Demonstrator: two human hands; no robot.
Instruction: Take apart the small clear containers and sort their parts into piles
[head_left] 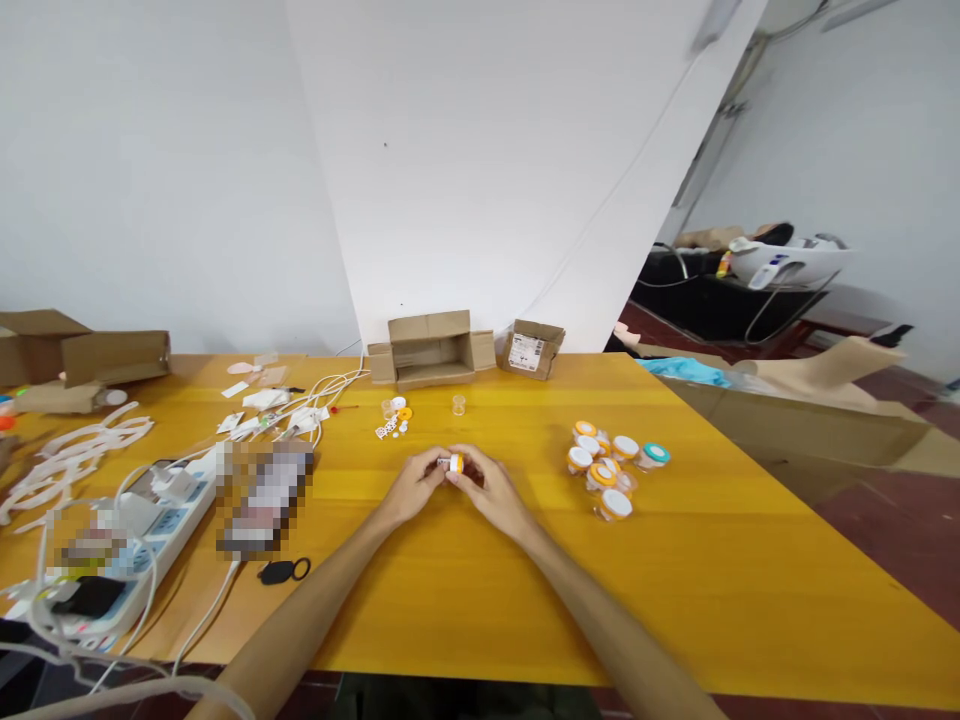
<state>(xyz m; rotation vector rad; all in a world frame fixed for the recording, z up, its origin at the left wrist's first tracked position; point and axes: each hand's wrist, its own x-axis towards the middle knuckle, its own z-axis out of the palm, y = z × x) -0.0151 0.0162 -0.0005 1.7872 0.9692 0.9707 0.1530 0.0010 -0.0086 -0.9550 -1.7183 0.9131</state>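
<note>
Above the middle of the table, a small white-and-orange piece [455,464] sits between my two hands, similar in colour to the lidded pieces on the right. My left hand [412,486] pinches its left side, where a white part with dark marks shows. On its orange side, my right hand [489,490] closes its fingers round it. Just beyond my hands are a small clear cup [459,405], an orange ring [405,414] and white perforated plastic parts [387,428]. To the right lies a group of clear pieces with orange and white lids [602,474], one with a teal lid [655,455].
An open cardboard box [431,378] and a smaller carton [532,352] stand against the wall. At left lie a power strip [176,520] with chargers, a phone [268,497], a black ring holder [278,572] and tangled white cables. Large cardboard [787,420] stands beyond the right edge.
</note>
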